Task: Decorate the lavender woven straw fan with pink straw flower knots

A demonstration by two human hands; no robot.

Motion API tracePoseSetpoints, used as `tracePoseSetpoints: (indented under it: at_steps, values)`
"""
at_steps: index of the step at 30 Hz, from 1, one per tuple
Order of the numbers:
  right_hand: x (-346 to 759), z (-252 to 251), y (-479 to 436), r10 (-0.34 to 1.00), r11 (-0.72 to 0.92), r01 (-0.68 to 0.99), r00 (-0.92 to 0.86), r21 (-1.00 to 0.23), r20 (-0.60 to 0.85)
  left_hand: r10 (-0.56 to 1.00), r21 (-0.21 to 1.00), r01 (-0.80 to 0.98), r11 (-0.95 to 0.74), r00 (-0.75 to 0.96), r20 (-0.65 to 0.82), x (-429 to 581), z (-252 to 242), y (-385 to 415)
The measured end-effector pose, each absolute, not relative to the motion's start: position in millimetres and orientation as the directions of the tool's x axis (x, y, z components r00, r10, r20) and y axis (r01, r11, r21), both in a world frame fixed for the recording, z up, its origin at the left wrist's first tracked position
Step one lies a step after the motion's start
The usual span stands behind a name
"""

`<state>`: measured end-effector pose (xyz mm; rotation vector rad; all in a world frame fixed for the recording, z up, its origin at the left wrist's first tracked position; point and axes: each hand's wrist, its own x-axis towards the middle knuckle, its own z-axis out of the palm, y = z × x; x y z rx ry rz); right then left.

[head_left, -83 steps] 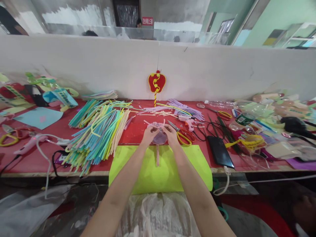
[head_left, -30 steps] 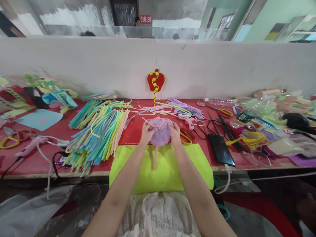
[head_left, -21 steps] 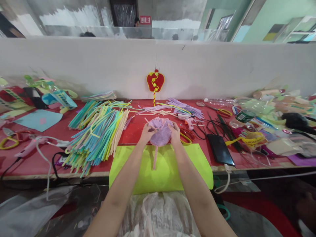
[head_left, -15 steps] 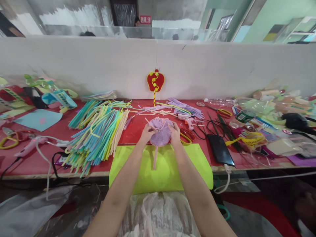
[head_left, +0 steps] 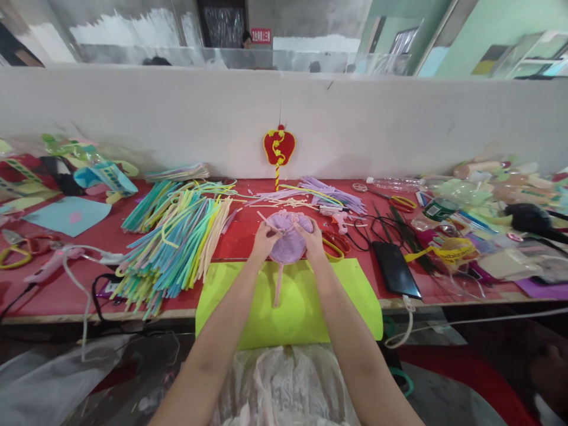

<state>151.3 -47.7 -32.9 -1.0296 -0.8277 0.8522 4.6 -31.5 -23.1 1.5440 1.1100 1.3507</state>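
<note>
I hold a small lilac fan-shaped piece (head_left: 286,242) with a pink handle hanging down, just above the far edge of a lime green sheet (head_left: 288,307). My left hand (head_left: 263,241) grips its left rim and a thin pale strip that sticks up to the left. My right hand (head_left: 312,239) pinches the upper right rim. Both hands have curled fingers. A red and yellow fan ornament (head_left: 278,147) stands against the white partition behind.
A big heap of pastel strips (head_left: 177,236) lies left of my hands. Glue guns (head_left: 53,260) (head_left: 339,220), yellow-handled scissors (head_left: 333,244), a black phone (head_left: 394,270) and cables sit on the red table (head_left: 248,234). Packets and clutter crowd the right side.
The lilac piece was tipped up to face me between 2.8 s and 1 s ago. Since then my fingers have shifted slightly along its top rim.
</note>
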Motion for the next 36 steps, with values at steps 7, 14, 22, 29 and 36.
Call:
tracePoseSetpoints:
  at_steps: [7,14,22,29,36]
  values:
    - [151.1,-30.6,-50.3,0.907,0.284,-0.276,0.387,-0.918,0.164,0.932,0.922,0.139,-0.363,0.045,0.360,5.7,-20.0,-36.5]
    - [151.9,-28.5,-51.8,0.924,0.253,-0.335,0.362,-0.908,0.124,0.925,0.917,0.121,-0.380,0.068,0.374,5.7,-18.2,-39.2]
    - [152.5,-30.9,-51.1,0.911,0.268,-0.300,0.388,-0.916,0.139,0.920,0.909,0.141,-0.393,0.079,0.385,8.3,-23.4,-37.4]
    - [150.8,-29.6,-51.8,0.889,0.277,-0.233,0.430,-0.932,0.157,0.932,0.922,0.137,-0.362,0.059,0.357,9.0,-22.1,-39.4]
    - [151.3,-24.8,-56.8,0.929,0.262,-0.312,0.339,-0.913,0.150,0.947,0.940,0.116,-0.322,0.059,0.317,7.1,-22.9,-37.5]
